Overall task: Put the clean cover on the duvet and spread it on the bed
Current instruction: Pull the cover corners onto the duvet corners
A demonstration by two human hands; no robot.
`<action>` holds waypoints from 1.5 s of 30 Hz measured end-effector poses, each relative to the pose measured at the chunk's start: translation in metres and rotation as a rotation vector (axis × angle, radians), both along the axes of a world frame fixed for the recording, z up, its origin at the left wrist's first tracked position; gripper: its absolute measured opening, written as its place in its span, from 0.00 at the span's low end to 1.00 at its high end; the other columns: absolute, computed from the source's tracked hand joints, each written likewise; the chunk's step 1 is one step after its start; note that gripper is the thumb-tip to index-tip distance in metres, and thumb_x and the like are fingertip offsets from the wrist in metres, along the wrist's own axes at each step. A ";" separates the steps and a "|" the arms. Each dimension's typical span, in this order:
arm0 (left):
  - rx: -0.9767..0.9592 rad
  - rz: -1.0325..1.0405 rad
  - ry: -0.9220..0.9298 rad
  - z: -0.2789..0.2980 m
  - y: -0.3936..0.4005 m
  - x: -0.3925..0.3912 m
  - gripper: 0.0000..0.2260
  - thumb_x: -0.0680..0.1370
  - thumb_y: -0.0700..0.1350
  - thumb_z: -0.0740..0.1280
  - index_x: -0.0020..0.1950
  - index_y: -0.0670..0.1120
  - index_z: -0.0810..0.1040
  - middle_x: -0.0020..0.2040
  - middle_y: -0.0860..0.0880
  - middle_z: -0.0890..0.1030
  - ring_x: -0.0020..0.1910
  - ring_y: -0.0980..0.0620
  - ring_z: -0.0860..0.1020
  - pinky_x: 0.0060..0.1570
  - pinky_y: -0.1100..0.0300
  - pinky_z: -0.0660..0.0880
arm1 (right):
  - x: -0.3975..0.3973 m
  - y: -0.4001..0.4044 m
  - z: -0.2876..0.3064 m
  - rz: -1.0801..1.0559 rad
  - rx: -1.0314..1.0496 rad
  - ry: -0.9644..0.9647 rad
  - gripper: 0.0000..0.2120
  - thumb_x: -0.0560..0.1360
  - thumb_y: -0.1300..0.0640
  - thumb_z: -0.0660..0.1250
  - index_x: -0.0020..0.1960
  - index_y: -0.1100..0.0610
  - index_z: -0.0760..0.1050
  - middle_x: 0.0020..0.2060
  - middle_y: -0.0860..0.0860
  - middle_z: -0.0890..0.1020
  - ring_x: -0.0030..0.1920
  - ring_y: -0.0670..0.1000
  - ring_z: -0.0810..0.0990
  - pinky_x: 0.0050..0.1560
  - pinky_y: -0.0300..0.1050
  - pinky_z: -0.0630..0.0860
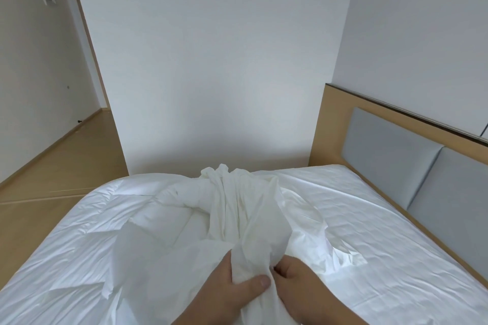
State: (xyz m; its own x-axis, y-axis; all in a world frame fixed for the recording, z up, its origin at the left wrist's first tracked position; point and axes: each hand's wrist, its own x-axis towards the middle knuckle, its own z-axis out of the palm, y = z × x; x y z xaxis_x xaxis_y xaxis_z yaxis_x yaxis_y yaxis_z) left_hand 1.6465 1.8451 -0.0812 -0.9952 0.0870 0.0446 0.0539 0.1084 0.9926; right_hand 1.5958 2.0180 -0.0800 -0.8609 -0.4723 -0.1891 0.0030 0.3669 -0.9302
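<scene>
- The left hand (pixel 224 287) grips a bunched fold of the thin, creased white cotton duvet cover (pixel 248 208) at the near edge of the bed, its thumb pressed across the cloth and its fingers tucked behind it.
- The right hand (pixel 298 285) touches the same bunch just beside the left thumb, its fingers curled into the fabric and pinching it.
- From both hands the cover rises in a gathered ridge towards the far edge of the bed, where it ends in a twisted peak.
- The puffy white quilted duvet (pixel 87 221) lies spread over the left half of the bed, reaching its far left corner, and part of it lies under the bunched cover.
- The white fitted sheet on the mattress (pixel 383 219) shows bare on the right half.
- A light wooden headboard with grey padded panels (pixel 390 150) runs along the right edge of the bed.
- A white wall (pixel 211 60) stands beyond the far edge, and a light wooden floor (pixel 52 161) lies off the left edge.
</scene>
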 end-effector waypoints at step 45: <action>-0.071 0.302 -0.228 -0.009 -0.055 0.005 0.10 0.77 0.53 0.71 0.59 0.58 0.80 0.54 0.58 0.85 0.55 0.56 0.82 0.60 0.50 0.78 | -0.027 -0.015 -0.024 -0.150 -0.336 0.099 0.12 0.84 0.54 0.62 0.48 0.55 0.82 0.43 0.57 0.85 0.42 0.51 0.81 0.47 0.47 0.79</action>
State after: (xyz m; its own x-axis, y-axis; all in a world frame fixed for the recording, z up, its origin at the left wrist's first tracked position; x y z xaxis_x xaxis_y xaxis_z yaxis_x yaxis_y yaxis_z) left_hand 1.6517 1.7901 -0.0903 -0.9601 -0.2167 -0.1769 -0.2126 0.1543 0.9649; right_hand 1.5687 2.0026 -0.1035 -0.9314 -0.3615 0.0431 -0.0629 0.0432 -0.9971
